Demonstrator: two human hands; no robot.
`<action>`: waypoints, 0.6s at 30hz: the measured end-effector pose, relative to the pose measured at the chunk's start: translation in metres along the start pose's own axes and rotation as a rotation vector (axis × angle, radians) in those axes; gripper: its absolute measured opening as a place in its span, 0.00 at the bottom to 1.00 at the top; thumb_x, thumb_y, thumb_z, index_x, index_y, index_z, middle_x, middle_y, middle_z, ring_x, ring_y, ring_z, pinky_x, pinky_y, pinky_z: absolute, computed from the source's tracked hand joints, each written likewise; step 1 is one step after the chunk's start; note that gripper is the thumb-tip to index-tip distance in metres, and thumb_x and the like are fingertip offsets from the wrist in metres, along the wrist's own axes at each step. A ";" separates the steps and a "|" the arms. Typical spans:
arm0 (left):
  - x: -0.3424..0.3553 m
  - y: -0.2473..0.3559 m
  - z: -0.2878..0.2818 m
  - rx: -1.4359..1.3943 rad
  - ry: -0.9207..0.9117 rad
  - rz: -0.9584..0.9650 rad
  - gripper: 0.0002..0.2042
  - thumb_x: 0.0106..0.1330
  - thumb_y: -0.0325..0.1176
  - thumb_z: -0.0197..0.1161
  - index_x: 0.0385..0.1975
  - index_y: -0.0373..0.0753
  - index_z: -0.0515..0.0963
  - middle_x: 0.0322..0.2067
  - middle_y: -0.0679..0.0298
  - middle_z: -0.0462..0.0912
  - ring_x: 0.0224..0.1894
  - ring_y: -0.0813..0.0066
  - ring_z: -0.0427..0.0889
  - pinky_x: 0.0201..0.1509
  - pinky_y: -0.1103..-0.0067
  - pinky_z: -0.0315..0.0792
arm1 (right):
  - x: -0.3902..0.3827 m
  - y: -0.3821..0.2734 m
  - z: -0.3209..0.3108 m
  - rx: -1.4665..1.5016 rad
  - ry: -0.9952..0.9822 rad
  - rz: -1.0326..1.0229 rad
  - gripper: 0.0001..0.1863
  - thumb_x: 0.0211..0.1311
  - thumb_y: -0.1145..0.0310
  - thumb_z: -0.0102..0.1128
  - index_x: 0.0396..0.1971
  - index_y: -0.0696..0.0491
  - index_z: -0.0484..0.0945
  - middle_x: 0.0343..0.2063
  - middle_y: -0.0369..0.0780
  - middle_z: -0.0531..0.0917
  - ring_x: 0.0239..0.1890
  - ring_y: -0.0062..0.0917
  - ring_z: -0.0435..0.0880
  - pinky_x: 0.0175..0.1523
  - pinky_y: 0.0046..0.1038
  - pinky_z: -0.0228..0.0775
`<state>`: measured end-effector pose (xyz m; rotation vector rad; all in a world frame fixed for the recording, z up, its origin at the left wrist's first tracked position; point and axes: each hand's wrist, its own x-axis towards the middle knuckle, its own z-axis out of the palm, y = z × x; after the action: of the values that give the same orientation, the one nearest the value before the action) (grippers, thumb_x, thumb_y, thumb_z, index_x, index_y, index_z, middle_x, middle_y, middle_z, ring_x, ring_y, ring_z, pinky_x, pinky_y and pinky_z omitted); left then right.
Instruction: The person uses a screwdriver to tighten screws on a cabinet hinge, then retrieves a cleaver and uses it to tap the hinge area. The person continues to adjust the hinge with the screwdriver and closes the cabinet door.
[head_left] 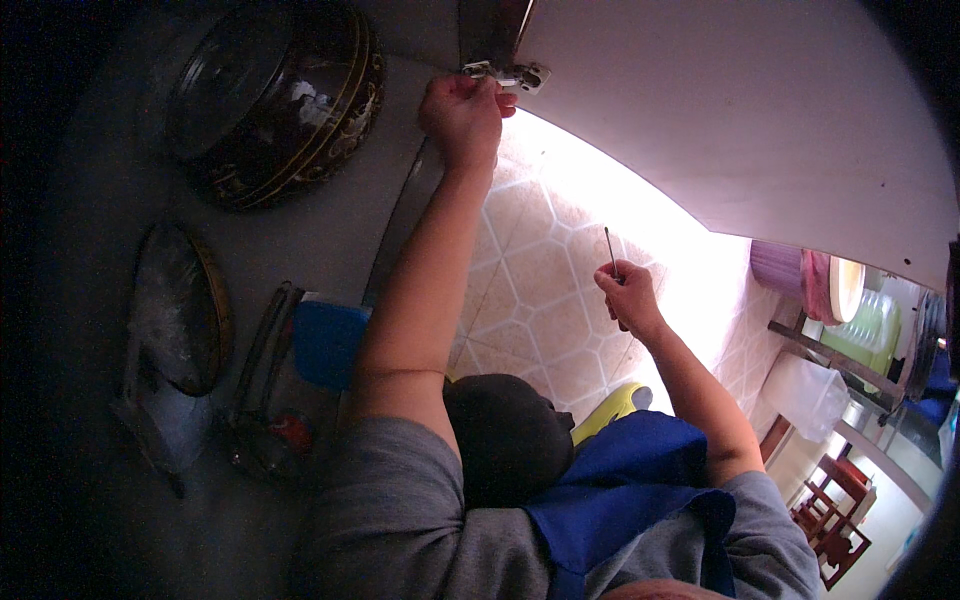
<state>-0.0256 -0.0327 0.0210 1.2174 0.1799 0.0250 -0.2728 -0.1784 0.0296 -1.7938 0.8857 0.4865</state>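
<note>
At the top centre my left hand [462,118] is raised to a metal cabinet hinge [522,76] on the white door panel [730,120]. Its fingers are curled in at the hinge; whatever they pinch is too small to make out. Lower right of it, over the tiled floor, my right hand [625,298] grips a thin screwdriver [610,245] whose shaft points up, apart from the door.
The dim cabinet interior at left holds a dark patterned pot [300,130], a plastic-covered round tray [175,290], utensils and a blue plastic item [325,340]. Tiled floor [530,280] lies below. A rack with containers [855,340] and a wooden stool [835,505] are at right.
</note>
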 end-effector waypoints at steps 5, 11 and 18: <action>0.003 0.016 0.000 0.084 -0.001 -0.033 0.04 0.57 0.18 0.56 0.29 0.29 0.69 0.21 0.54 0.78 0.20 0.67 0.82 0.19 0.79 0.77 | 0.000 -0.003 0.006 0.007 -0.027 -0.019 0.10 0.58 0.64 0.54 0.28 0.56 0.75 0.09 0.32 0.68 0.08 0.14 0.65 0.09 0.19 0.55; 0.013 0.030 0.005 0.418 -0.079 0.086 0.05 0.55 0.17 0.57 0.30 0.26 0.70 0.21 0.53 0.79 0.19 0.66 0.82 0.19 0.79 0.77 | -0.003 0.000 0.010 0.001 -0.047 -0.018 0.11 0.57 0.64 0.55 0.28 0.57 0.75 0.10 0.32 0.69 0.08 0.15 0.66 0.11 0.19 0.57; 0.010 0.028 0.007 -0.006 0.037 -0.065 0.06 0.53 0.17 0.59 0.28 0.31 0.70 0.23 0.55 0.79 0.20 0.68 0.81 0.18 0.81 0.75 | -0.001 -0.003 0.010 -0.010 -0.038 -0.054 0.10 0.57 0.64 0.55 0.29 0.57 0.75 0.10 0.32 0.69 0.08 0.15 0.67 0.10 0.19 0.56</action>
<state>-0.0128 -0.0280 0.0480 1.2049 0.2512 -0.0086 -0.2702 -0.1683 0.0287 -1.8073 0.8078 0.4900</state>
